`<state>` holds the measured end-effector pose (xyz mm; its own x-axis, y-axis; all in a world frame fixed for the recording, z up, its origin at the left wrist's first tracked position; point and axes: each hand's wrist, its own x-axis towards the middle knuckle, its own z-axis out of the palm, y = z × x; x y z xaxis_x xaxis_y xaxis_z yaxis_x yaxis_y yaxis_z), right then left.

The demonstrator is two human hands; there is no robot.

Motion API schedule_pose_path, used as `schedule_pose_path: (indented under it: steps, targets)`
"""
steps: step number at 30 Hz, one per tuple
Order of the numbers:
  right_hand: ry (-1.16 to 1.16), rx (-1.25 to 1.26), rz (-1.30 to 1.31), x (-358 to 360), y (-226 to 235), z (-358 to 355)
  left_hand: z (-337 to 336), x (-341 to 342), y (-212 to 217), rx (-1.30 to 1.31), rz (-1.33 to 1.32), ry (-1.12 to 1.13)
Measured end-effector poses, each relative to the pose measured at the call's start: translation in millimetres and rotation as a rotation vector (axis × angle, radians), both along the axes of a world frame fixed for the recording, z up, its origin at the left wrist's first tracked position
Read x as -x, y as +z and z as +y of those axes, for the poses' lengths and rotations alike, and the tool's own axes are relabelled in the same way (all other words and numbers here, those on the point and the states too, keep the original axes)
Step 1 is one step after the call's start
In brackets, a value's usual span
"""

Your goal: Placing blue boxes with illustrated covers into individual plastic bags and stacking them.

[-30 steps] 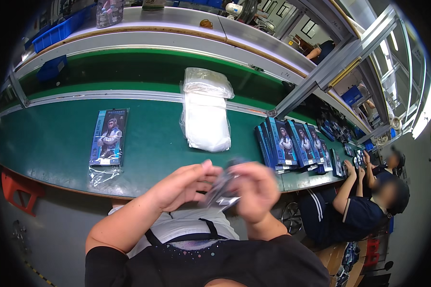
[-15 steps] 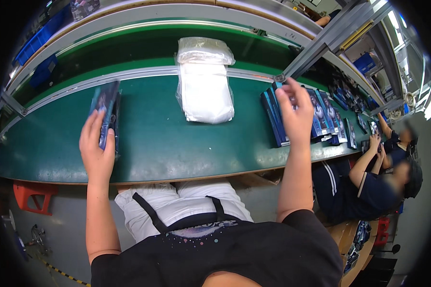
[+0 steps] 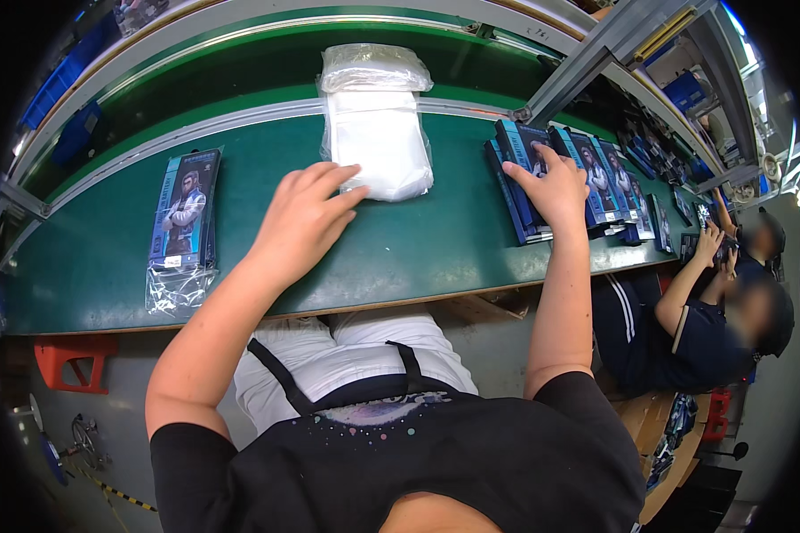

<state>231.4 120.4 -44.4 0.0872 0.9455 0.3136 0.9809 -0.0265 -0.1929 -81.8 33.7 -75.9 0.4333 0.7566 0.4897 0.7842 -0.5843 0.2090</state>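
My left hand (image 3: 304,222) has its fingers apart, and their tips reach the lower edge of a stack of clear plastic bags (image 3: 378,147) in the middle of the table. Nothing shows in that hand. At the right, my right hand (image 3: 556,188) spans a dark blue box (image 3: 517,140) on top of a pile, thumb at its left edge and fingers across its face. A similar box in a clear bag (image 3: 183,209) lies flat at the left, picture side up, with the bag's loose end toward me.
More boxes (image 3: 600,182) stand in rows right of my right hand. A metal post (image 3: 587,75) rises behind them. Two co-workers (image 3: 716,329) sit at the right, handling boxes. A red stool (image 3: 76,360) is below the table's left end.
My left hand has let go of the bagged box, now flat on the table, and moved right to the plastic bags. My right hand has settled lower onto a box on the pile.
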Motion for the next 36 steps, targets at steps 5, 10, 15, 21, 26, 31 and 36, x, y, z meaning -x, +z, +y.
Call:
schedule_pose_path:
  steps: [5, 10, 15, 21, 26, 31, 36]
  targets:
    - [-0.025, 0.002, 0.189, 4.4, 9.7, -20.0, 29.3, -10.2, -8.4, 0.127, 0.124, 0.027]
    - [0.44, -0.094, 1.358, 12.8, 6.0, -51.0, 31.9, -17.6, -7.2, 0.105, -0.165, 0.031]
    - [1.053, 0.754, 2.285, 2.5, -23.3, -26.1, 32.1, -27.1, 2.2, 0.087, -0.279, 0.01]
    - [0.768, 0.82, 2.14, 45.6, -34.6, -53.7, 39.6, -20.6, 1.9, 0.121, -0.337, 0.026]
    - [0.805, 1.028, 2.069, 66.7, -31.0, -55.7, 43.1, -31.8, 14.1, 0.292, -0.449, 0.068]
    - [0.76, 1.002, 1.965, 72.4, -20.3, -40.9, 37.4, -20.7, 11.4, 0.453, -0.657, 0.059]
    - [0.717, 0.943, 1.767, 65.5, -8.3, -55.3, 23.3, -5.8, 32.4, 0.786, -0.9, 0.212]
